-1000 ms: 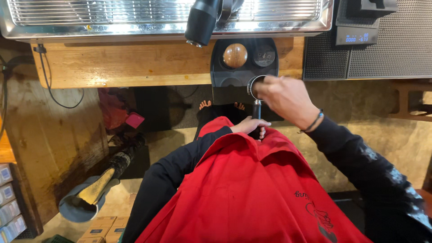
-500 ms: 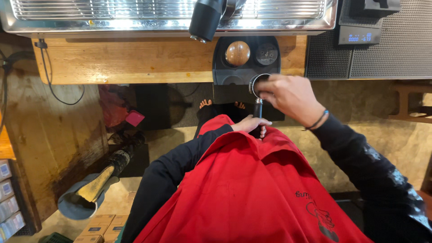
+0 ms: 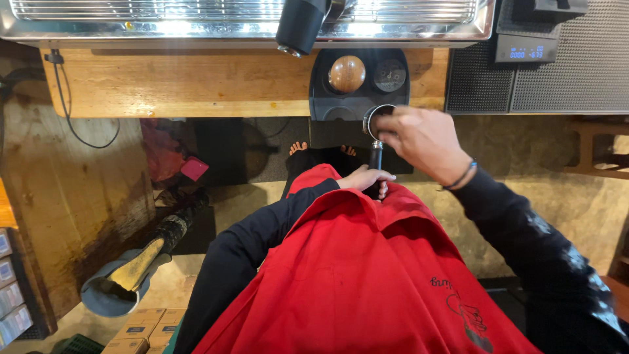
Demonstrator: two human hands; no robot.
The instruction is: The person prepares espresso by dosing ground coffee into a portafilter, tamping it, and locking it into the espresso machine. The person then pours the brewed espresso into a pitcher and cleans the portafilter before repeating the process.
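Portafilter handle sits clenched in left hand; right hand covers the basket, fingers curled on its rim. Keeping it level seems wise.

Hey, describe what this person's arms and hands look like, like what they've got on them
Both arms are in long black sleeves that reach to the wrists. The left hand is bare, with no glove or ring visible. The right hand is bare too, with a thin dark cord bracelet bearing a small blue bead at the wrist.
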